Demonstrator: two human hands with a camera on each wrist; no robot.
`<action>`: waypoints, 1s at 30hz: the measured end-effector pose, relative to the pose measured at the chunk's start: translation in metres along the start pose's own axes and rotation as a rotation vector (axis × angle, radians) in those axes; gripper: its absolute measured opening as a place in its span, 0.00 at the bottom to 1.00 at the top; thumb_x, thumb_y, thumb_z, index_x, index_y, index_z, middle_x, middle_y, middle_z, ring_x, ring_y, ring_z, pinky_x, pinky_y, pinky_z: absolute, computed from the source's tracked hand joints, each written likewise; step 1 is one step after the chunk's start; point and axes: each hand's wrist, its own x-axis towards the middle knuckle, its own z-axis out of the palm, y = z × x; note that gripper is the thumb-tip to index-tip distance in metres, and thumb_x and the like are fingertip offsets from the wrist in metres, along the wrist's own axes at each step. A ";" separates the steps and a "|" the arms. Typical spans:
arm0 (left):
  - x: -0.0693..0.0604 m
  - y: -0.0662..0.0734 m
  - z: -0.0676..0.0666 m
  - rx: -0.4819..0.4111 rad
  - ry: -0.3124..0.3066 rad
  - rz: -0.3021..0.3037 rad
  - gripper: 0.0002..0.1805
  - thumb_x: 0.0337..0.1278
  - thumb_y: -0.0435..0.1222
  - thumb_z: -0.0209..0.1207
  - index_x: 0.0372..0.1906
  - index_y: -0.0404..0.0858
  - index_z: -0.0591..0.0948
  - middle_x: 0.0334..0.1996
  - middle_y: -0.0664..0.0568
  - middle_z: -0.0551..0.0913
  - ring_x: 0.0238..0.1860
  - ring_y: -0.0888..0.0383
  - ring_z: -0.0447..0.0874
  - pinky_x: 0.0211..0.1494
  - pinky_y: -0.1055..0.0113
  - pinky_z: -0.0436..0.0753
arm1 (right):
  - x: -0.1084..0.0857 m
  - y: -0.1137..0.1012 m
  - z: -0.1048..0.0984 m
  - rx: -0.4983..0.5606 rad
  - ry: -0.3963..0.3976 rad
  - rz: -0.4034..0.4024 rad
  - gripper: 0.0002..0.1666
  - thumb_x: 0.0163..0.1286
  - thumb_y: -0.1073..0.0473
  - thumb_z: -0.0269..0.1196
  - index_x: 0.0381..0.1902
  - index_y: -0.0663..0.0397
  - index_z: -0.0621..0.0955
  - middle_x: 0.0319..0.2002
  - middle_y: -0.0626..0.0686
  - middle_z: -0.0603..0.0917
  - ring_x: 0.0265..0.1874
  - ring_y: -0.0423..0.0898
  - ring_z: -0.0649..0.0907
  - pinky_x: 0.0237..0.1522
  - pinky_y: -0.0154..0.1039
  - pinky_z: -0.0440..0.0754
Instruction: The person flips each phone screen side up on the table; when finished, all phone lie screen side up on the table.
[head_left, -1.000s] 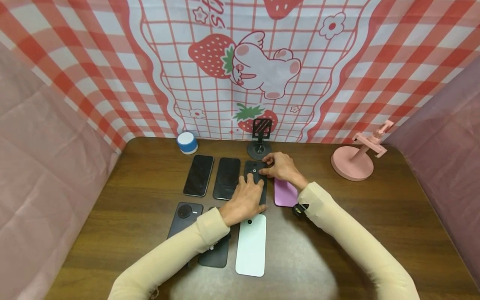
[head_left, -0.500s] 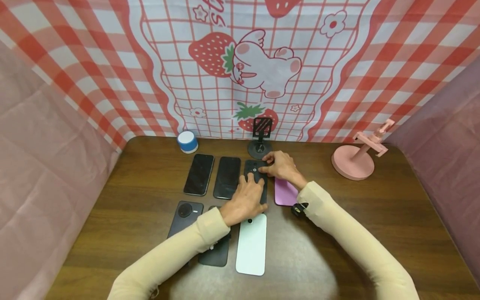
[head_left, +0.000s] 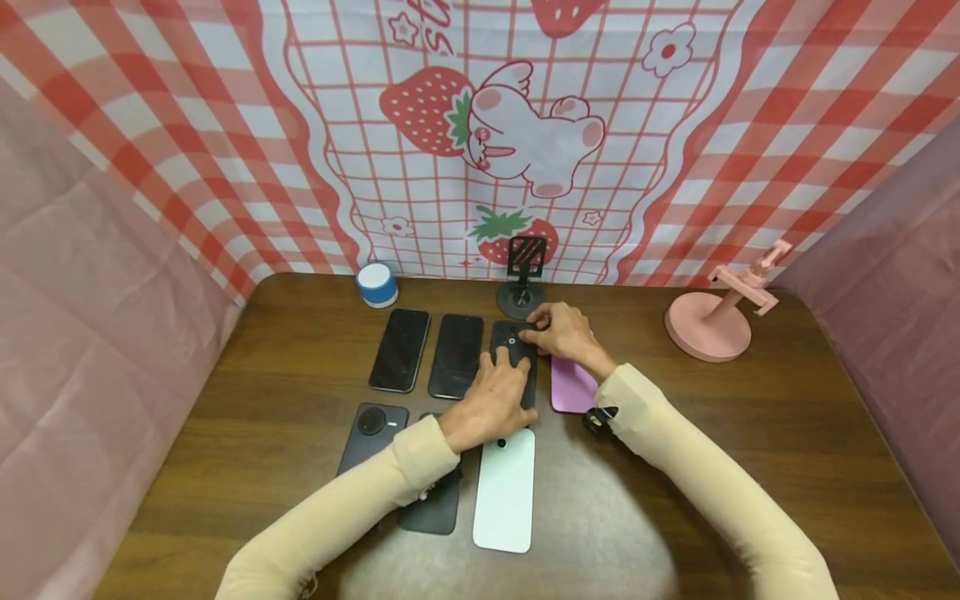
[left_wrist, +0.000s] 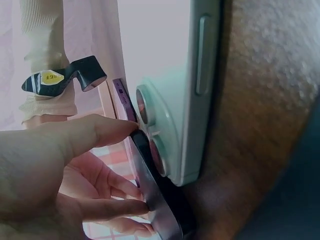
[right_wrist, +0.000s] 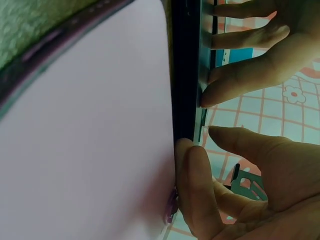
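Nearest the person on the brown table (head_left: 637,525), a mint phone (head_left: 504,496) lies just below a black phone (head_left: 515,348), across whose back the left hand (head_left: 493,398) spreads its fingers, touching without grasping. Against the black phone's upper right edge the right hand (head_left: 565,335) sets bent fingers, whether pinching cannot be told, partly covering a purple phone (head_left: 572,389); beyond stands a black stand (head_left: 521,301).
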 end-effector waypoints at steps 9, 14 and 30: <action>0.000 -0.003 -0.001 -0.060 -0.023 -0.006 0.45 0.58 0.50 0.73 0.76 0.35 0.70 0.69 0.28 0.68 0.65 0.33 0.69 0.61 0.48 0.85 | -0.002 0.000 -0.001 0.082 -0.010 0.019 0.22 0.69 0.54 0.72 0.55 0.61 0.84 0.49 0.64 0.88 0.27 0.46 0.90 0.30 0.34 0.87; -0.001 -0.003 -0.002 -0.089 -0.032 0.004 0.45 0.61 0.50 0.72 0.77 0.34 0.69 0.70 0.27 0.67 0.65 0.32 0.69 0.63 0.46 0.83 | -0.002 0.002 0.000 0.114 -0.011 0.021 0.22 0.69 0.55 0.72 0.56 0.61 0.83 0.51 0.65 0.87 0.30 0.49 0.91 0.32 0.36 0.89; -0.002 -0.007 -0.004 -0.182 -0.046 -0.007 0.46 0.63 0.50 0.69 0.80 0.39 0.64 0.75 0.28 0.63 0.69 0.29 0.69 0.64 0.43 0.82 | -0.003 0.010 -0.002 0.251 -0.017 0.020 0.20 0.72 0.62 0.68 0.60 0.61 0.81 0.43 0.62 0.85 0.22 0.40 0.85 0.32 0.37 0.89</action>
